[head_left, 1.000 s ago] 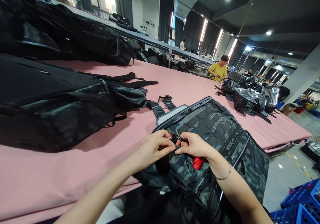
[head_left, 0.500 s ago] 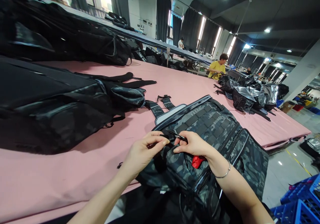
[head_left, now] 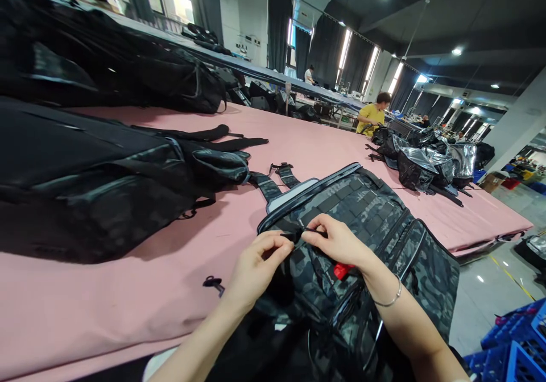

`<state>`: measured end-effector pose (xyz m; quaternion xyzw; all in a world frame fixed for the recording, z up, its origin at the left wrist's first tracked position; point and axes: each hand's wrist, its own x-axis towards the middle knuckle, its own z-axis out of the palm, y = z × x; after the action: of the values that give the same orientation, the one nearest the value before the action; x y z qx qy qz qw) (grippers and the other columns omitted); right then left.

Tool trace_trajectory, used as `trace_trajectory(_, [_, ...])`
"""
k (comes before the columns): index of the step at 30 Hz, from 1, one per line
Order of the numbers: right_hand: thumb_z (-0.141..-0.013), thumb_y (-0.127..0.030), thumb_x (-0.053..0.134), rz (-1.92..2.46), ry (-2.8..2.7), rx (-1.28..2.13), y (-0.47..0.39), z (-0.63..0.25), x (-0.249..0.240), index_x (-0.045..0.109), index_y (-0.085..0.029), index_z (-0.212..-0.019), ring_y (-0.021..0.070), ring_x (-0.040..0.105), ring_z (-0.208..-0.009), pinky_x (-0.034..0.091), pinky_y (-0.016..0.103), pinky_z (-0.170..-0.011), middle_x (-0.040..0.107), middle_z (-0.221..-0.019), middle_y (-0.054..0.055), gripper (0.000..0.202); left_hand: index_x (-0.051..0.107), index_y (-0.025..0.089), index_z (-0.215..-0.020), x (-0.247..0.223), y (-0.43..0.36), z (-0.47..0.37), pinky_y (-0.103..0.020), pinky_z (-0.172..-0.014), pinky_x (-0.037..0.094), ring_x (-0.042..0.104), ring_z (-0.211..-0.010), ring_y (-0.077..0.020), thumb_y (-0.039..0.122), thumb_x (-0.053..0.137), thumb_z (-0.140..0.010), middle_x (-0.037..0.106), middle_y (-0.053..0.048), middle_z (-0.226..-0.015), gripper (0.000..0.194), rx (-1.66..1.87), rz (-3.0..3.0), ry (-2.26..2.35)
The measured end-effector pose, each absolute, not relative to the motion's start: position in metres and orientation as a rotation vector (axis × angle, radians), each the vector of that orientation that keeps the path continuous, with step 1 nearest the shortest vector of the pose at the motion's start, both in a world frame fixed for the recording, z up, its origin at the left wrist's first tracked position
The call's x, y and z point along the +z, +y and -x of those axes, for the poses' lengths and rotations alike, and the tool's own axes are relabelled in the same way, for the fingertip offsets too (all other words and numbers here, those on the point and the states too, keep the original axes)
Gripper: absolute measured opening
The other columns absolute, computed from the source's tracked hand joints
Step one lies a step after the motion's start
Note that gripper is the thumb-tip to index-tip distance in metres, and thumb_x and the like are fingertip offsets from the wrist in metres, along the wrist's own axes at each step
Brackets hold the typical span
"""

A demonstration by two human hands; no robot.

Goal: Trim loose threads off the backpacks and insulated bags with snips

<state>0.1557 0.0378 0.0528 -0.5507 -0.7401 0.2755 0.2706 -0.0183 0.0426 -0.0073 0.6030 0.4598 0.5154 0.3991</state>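
Note:
A dark camouflage backpack (head_left: 354, 211) lies across the edge of the pink-covered table. Over its upper left part, my left hand (head_left: 262, 262) pinches a piece of black strap (head_left: 290, 236) between thumb and fingers. Close beside it on the right, my right hand (head_left: 335, 240) is closed on a slim black tool (head_left: 316, 232), whose tip reaches toward the strap. The tool's shape is partly hidden by the fingers. Below my right palm shows a red object (head_left: 342, 270). A black buckle (head_left: 213, 283) rests on the table left of my left forearm.
Large black bags (head_left: 102, 189) fill the left of the pink table (head_left: 239, 223). More bags with silver lining (head_left: 426, 160) are piled at the far right, near a person in yellow (head_left: 373, 113). Blue crates (head_left: 512, 336) stand on the floor at lower right.
My right hand has turned, and the tool's blades, visible earlier, are now mostly hidden at the strap. My left hand has moved slightly right. More of the black buckle on the table shows.

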Motion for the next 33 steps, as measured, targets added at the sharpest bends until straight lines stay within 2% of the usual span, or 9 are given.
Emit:
trace_trajectory(2, [-0.089, -0.035, 0.052, 1.55, -2.054, 0.57, 0.031, -0.157, 0.062, 0.058, -0.021, -0.093, 0.0115, 0.05, -0.067, 0.035, 0.023, -0.063, 0.056, -0.072, -0.004, 0.016, 0.061, 0.019, -0.064, -0.008, 0.043, 0.019, -0.033, -0.08, 0.044, 0.054, -0.086, -0.0214, 0.051, 0.06, -0.067, 0.059, -0.005, -0.085, 0.031, 1.3, -1.391, 1.162])
trace_trajectory(5, [-0.083, -0.034, 0.061, 1.603, -2.104, 0.43, 0.022, -0.16, 0.072, 0.061, -0.022, -0.092, 0.0118, 0.052, -0.065, 0.035, 0.022, -0.061, 0.059, -0.073, -0.003, 0.015, 0.059, 0.019, -0.064, -0.007, 0.044, 0.023, -0.034, -0.079, 0.045, 0.055, -0.086, -0.0218, 0.052, 0.06, -0.066, 0.059, -0.005, -0.089, 0.033, 1.29, -1.361, 1.183])
trace_trajectory(9, [-0.075, -0.032, 0.069, 1.562, -2.112, 0.447, 0.017, -0.168, 0.077, 0.063, -0.023, -0.089, 0.0126, 0.059, -0.071, 0.042, 0.022, -0.065, 0.063, -0.076, -0.003, 0.017, 0.068, 0.021, -0.074, -0.006, 0.045, 0.026, -0.037, -0.091, 0.042, 0.053, -0.1, -0.0239, 0.052, 0.056, -0.072, 0.061, -0.006, -0.095, 0.034, 1.277, -1.546, 1.192])
trace_trajectory(12, [-0.076, -0.031, 0.068, 1.531, -2.127, 0.479, 0.016, -0.173, 0.078, 0.062, -0.024, -0.088, 0.013, 0.062, -0.075, 0.046, 0.022, -0.068, 0.065, -0.079, -0.004, 0.015, 0.073, 0.025, -0.082, -0.005, 0.045, 0.024, -0.037, -0.09, 0.044, 0.054, -0.098, -0.0225, 0.052, 0.054, -0.073, 0.06, -0.006, -0.096, 0.034, 1.199, -1.741, 1.156])
trace_trajectory(18, [-0.076, -0.028, 0.067, 1.544, -2.207, 0.421, 0.012, -0.171, 0.081, 0.063, -0.023, -0.08, 0.013, 0.062, -0.074, 0.046, 0.022, -0.067, 0.066, -0.076, -0.005, 0.008, 0.065, 0.022, -0.065, -0.004, 0.042, 0.019, -0.035, -0.08, 0.048, 0.056, -0.088, -0.0218, 0.042, 0.053, -0.074, 0.059, -0.006, -0.085, 0.025, 1.233, -1.874, 1.248])
trace_trajectory(22, [-0.075, -0.028, 0.068, 1.594, -2.223, 0.382, 0.01, -0.166, 0.081, 0.063, -0.024, -0.081, 0.013, 0.061, -0.073, 0.045, 0.021, -0.066, 0.066, -0.076, -0.004, 0.009, 0.061, 0.021, -0.066, -0.006, 0.04, 0.017, -0.032, -0.074, 0.048, 0.057, -0.086, -0.0205, 0.039, 0.049, -0.077, 0.059, -0.006, -0.086, 0.024, 1.29, -1.856, 1.263])
trace_trajectory(26, [-0.075, -0.029, 0.068, 1.617, -2.253, 0.351, 0.009, -0.164, 0.079, 0.063, -0.025, -0.082, 0.0132, 0.061, -0.073, 0.044, 0.021, -0.066, 0.066, -0.077, -0.004, 0.009, 0.061, 0.021, -0.066, -0.007, 0.04, 0.016, -0.032, -0.076, 0.048, 0.057, -0.091, -0.0214, 0.039, 0.049, -0.078, 0.059, -0.006, -0.086, 0.024, 1.333, -1.863, 1.288])
trace_trajectory(33, [-0.076, -0.029, 0.066, 1.596, -2.277, 0.329, 0.01, -0.159, 0.074, 0.063, -0.024, -0.08, 0.0138, 0.061, -0.072, 0.043, 0.022, -0.064, 0.065, -0.074, -0.004, 0.007, 0.06, 0.021, -0.07, -0.003, 0.036, 0.018, -0.029, -0.076, 0.047, 0.058, -0.088, -0.0189, 0.034, 0.048, -0.081, 0.059, -0.006, -0.086, 0.021, 1.492, -2.037, 1.251])
